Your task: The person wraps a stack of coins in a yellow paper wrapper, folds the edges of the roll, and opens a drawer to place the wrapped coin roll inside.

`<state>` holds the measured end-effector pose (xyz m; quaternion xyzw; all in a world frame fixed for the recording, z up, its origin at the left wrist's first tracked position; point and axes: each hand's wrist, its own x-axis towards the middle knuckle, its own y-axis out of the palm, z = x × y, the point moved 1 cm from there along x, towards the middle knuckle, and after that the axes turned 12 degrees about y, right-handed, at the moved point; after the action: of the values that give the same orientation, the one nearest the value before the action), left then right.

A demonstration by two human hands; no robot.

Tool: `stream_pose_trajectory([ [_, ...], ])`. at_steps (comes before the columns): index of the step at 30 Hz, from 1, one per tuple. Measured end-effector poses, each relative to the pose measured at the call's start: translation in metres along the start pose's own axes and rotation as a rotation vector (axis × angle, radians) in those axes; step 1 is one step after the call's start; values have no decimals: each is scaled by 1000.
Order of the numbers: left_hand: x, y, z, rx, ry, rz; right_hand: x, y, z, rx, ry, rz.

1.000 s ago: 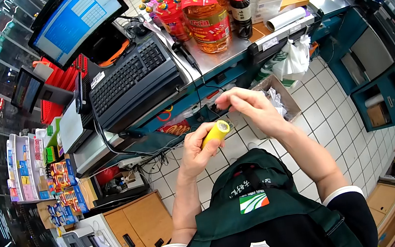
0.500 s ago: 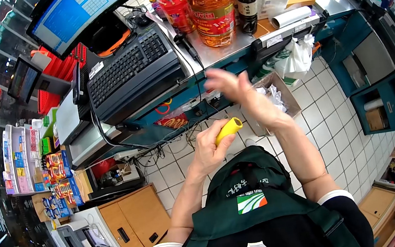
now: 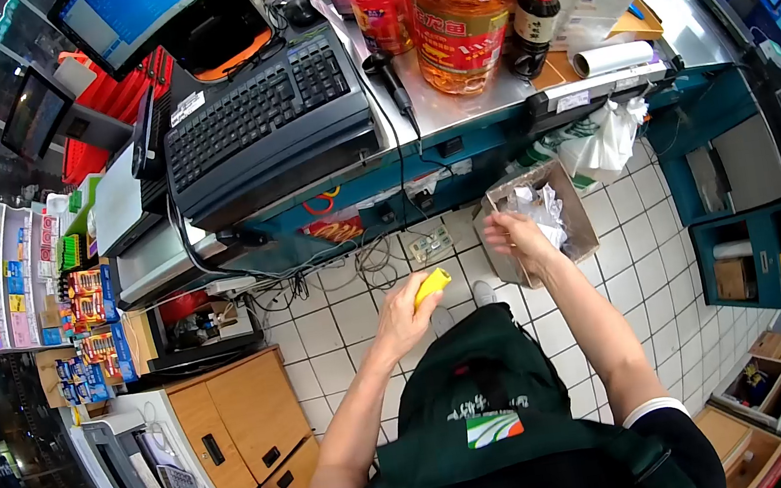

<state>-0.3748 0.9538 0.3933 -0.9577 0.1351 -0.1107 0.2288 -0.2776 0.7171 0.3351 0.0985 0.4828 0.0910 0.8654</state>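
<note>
Yellow tube clamped in my left hand.
Right hand apart, grip unclear; tube appears light, stiff; hold mid-length.

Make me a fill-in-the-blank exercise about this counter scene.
The left hand holds a small object coloured ____.
From this view, the right hand overlaps an open cardboard ____.
The device with rows of keys below the monitor is a ____.
In the picture, the soy sauce bottle stands to the ____ of the oil jug.

Missing words: yellow; box; keyboard; right.
</note>
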Motion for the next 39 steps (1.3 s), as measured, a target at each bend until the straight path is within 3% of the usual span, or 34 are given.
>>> stream_pose_trajectory([
  [2, 4, 7, 18, 7, -34, -13, 31, -18, 3, -163, -40, -171],
  [6, 36, 34, 61, -2, -91, 1, 106, -25, 32, -97, -178, -199],
  [8, 71, 48, 84, 165, 136, 9, 143, -27, 54, -164, -185, -266],
  [9, 88, 55, 95, 159, 129, 16, 176, -34, 56, -161, -174, -270],
  [11, 122, 69, 115, 248, 68, 151, 239, -50, 56, -542, -560, -603],
  [12, 140, 76, 126, 246, 63, 154, 247, -49, 61, -542, -554, -602],
  [14, 170, 87, 148, 329, -62, 244, 236, -36, 81, -853, -910, -777],
  [17, 202, 94, 176, 424, -91, 293, 235, -31, 103, -935, -771, -633],
  [18, 206, 97, 187, 471, -77, 262, 258, -34, 106, -1084, -612, -604],
  [23, 236, 87, 193, 418, -208, 380, 261, -28, 102, -949, -651, -597],
  [25, 240, 86, 191, 428, -227, 468, 257, -28, 102, -671, -568, -553],
  [29, 236, 86, 192, 546, -213, 495, 237, -25, 105, -844, -726, -573],
  [31, 241, 82, 191, 517, -250, 511, 210, -18, 111, -495, -601, -524],
  [35, 244, 80, 186, 445, -315, 522, 231, -33, 84, -205, -465, -365],
  [39, 238, 82, 187, 451, -238, 478, 238, -36, 79, -124, -366, -307],
])
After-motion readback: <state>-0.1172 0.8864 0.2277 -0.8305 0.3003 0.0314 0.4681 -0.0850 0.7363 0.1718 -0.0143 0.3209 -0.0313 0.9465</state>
